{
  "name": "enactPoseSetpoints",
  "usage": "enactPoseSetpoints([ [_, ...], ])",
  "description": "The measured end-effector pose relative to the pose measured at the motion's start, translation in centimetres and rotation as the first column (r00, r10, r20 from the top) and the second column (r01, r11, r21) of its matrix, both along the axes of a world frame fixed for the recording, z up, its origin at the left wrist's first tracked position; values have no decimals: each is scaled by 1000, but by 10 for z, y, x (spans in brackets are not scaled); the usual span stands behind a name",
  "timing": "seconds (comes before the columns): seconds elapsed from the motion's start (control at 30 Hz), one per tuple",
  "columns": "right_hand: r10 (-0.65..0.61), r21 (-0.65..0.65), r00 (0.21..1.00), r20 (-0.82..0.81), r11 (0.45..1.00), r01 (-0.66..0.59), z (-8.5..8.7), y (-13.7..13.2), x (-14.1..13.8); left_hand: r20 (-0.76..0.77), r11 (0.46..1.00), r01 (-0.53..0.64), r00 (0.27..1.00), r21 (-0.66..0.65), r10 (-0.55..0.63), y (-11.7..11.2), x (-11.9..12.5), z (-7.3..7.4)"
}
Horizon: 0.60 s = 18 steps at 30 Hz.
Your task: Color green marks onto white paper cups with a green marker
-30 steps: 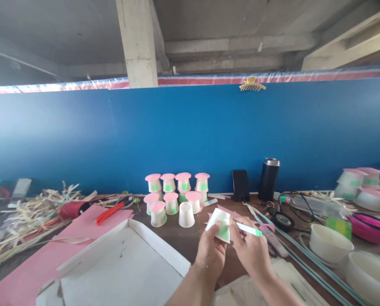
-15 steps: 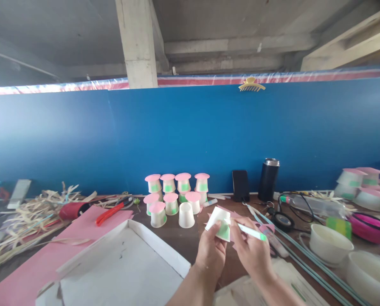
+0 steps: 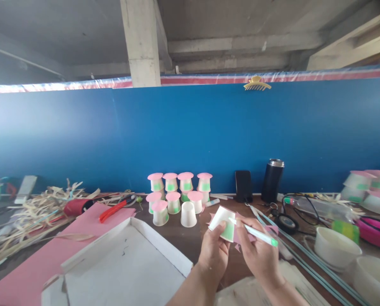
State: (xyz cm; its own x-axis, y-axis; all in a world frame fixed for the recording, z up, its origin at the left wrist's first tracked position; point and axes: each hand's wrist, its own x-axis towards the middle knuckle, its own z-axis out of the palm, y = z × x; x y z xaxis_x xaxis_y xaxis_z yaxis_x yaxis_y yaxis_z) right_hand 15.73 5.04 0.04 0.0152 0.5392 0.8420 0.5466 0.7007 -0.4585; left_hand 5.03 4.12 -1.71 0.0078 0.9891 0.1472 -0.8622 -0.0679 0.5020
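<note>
My left hand [image 3: 213,254] is closed around a white paper cup [image 3: 218,216], tilted, with a green patch on its side. Pinched in my right hand [image 3: 260,255] is a white marker [image 3: 260,234] with a green end. Its tip meets or nearly meets the cup beside the patch; I cannot tell which. A plain white paper cup [image 3: 188,215] stands upside down just beyond my hands. To its left and behind it are several cups with pink discs on top [image 3: 160,212] and green patches, some of them stacked.
A white shallow tray [image 3: 122,263] lies at the left, partly over pink paper [image 3: 33,272] with red-handled scissors [image 3: 113,211]. Along the blue partition [image 3: 190,131] stand a phone [image 3: 243,187] and a black flask [image 3: 272,182]. White bowls [image 3: 336,250] and pale blue strips [image 3: 307,250] are at the right.
More of the green patch shows on the cup, and the marker tip has shifted slightly. Both hands keep their holds. The whole view has moved a little.
</note>
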Motion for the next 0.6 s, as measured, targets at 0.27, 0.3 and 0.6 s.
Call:
enactPoseSetpoints([
  [0.27, 14, -66, 1000, 20, 998, -12, -7, 1, -3, -15, 1000, -9, 1000, -6, 9, 0, 0, 3],
  [0.3, 17, -71, 1000, 23, 997, -15, -7, 1, -3, -18, 1000, -6, 1000, -4, 6, 0, 0, 3],
  [0.6, -17, -15, 998, 56, 1000, 18, -5, 1, -5, -12, 1000, -16, 1000, -1, 16, 0, 3, 4],
])
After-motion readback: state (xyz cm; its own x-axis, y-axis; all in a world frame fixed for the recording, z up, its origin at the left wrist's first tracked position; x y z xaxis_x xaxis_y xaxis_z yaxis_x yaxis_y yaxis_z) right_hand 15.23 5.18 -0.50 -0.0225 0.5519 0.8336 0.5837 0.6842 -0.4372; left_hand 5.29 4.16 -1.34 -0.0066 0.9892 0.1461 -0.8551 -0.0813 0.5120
